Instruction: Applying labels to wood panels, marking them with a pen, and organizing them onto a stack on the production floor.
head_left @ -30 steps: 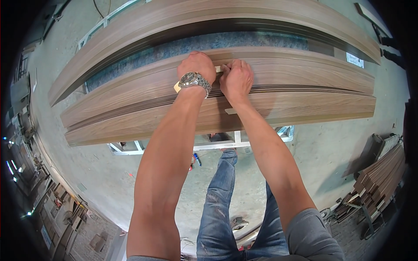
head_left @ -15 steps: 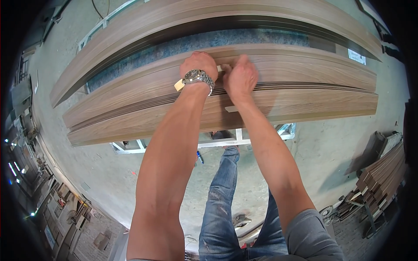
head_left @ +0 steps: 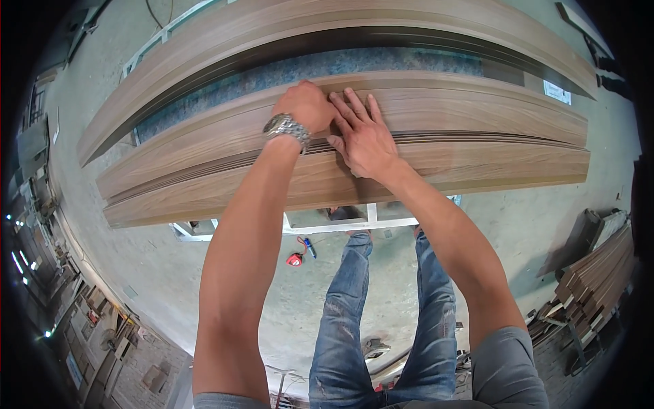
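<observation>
Wood-grain laminate panels (head_left: 477,123), long, stacked: probably heavy, stiff, smooth-faced.
Left hand (head_left: 310,105) fisted at the far edge; right hand (head_left: 364,136) flat, fingers spread; best gripped along edges.

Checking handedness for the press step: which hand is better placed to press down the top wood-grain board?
Right, likely. The right hand lies flat, fingers spread on the top board. The left hand is curled at its far edge.

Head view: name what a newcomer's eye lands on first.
Long wood-grain panels stacked across the upper half, bowed by the lens. At their middle, the left hand, a metal wristwatch on its wrist, is curled beside the right hand, which lies flat on the top panel. Below, on the concrete floor, a small red tool.
</observation>
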A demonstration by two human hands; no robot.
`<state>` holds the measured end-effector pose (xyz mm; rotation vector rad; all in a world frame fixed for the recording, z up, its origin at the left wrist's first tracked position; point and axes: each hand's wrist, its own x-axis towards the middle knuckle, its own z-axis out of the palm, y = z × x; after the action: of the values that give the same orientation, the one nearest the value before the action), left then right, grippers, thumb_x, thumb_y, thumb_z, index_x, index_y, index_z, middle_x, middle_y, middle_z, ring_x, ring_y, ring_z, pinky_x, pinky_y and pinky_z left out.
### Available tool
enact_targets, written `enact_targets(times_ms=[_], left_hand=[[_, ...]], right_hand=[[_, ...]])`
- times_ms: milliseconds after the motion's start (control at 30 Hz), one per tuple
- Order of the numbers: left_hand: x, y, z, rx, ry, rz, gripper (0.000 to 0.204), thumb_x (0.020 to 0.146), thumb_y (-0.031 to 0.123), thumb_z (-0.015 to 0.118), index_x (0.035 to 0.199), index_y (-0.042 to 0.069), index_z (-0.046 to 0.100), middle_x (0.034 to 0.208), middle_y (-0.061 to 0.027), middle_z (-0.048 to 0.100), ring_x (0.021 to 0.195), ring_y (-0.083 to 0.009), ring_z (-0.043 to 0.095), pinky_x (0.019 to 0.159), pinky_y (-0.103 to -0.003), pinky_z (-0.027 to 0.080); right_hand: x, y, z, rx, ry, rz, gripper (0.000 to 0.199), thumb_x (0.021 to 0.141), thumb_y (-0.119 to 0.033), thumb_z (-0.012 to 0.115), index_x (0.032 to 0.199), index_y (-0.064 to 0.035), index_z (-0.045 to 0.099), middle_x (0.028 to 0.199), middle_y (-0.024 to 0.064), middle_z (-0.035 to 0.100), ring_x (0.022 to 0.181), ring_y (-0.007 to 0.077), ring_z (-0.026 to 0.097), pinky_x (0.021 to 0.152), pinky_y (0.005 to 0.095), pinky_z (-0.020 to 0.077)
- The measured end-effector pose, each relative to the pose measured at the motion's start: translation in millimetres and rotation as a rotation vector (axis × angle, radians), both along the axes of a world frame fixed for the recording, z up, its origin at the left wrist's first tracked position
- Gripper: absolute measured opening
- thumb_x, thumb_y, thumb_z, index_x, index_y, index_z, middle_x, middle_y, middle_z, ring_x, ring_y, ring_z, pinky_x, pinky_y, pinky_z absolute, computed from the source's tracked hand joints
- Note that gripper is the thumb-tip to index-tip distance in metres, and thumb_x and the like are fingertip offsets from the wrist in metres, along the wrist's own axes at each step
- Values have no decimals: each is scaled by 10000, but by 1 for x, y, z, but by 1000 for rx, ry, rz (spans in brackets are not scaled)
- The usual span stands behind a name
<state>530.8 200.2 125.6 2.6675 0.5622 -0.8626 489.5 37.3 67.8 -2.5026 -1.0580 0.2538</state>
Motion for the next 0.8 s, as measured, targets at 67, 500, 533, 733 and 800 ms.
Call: enact_targets(times_ms=[67,500,533,733,800], left_hand=[[-2,0,1,-45,17,40,415,852,318,663,1087,-24,659,1083,-270,684,1040,-414,661,886,-459,542],[-17,-11,3,-40,-166,62,304,860,218,602,1031,-33,621,931,-255,710,936,-401,694,819,-468,553],[-16,-8,2,-61,-130,62,334,872,232,597,1080,-30,606,959,-268,703,952,-416,685,838,-476,551],[-18,-3,-1,-132,-100,107,364,873,226,605,1133,-28,586,980,-279,697,967,-427,678,855,-488,548],[-18,-2,-2,-143,-101,127,361,870,222,608,1131,-27,588,980,-278,697,967,-424,678,855,-488,548]], right_hand=[[-6,5,-1,19,39,-22,572,992,-370,480,1441,-18,436,1566,135,346,1479,333,244,1202,539,170],[-17,19,3,-79,18,-165,556,971,-398,489,1429,-83,488,1570,88,347,1480,363,216,1190,602,130],[-12,11,3,-87,-6,-171,540,959,-384,508,1423,-107,502,1562,91,362,1475,384,222,1175,625,156],[26,-48,5,-262,-98,-173,487,1000,-390,464,1451,-209,501,1588,79,321,1475,400,208,1160,627,180],[28,-53,8,-299,-88,-238,505,1003,-382,462,1462,-173,484,1593,81,313,1485,377,199,1175,611,163]])
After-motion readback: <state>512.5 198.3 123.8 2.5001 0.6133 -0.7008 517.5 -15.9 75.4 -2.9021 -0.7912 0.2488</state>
